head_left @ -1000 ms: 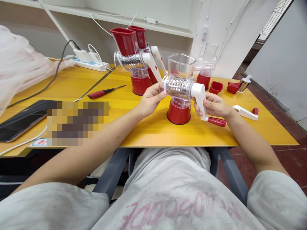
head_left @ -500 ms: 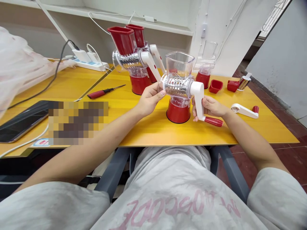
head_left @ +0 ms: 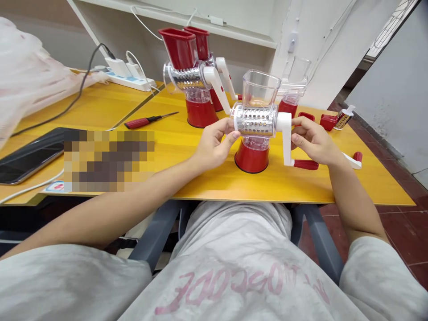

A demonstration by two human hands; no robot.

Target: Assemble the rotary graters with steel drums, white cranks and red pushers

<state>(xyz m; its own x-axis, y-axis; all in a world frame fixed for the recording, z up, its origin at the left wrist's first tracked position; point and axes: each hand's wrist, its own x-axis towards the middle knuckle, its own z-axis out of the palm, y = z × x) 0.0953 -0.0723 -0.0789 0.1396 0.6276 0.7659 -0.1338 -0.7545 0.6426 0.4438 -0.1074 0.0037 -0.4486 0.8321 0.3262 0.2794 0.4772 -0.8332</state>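
Clear grater [head_left: 256, 122], left hand [head_left: 214, 145] covering drum end, right hand [head_left: 312, 140] hiding crank hub

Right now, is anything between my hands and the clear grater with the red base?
Nothing visible. The left hand already touches the metal drum end of the clear rotary grater with red base; the right hand rests against its white crank.

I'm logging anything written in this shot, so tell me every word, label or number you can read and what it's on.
Shirt: pink print, seen upside down and mirrored, too distorted to read.
Sticker at the table edge: too small to read.
Pixelated patch: unreadable.
Graters, screwdriver, tablet: no readable text.
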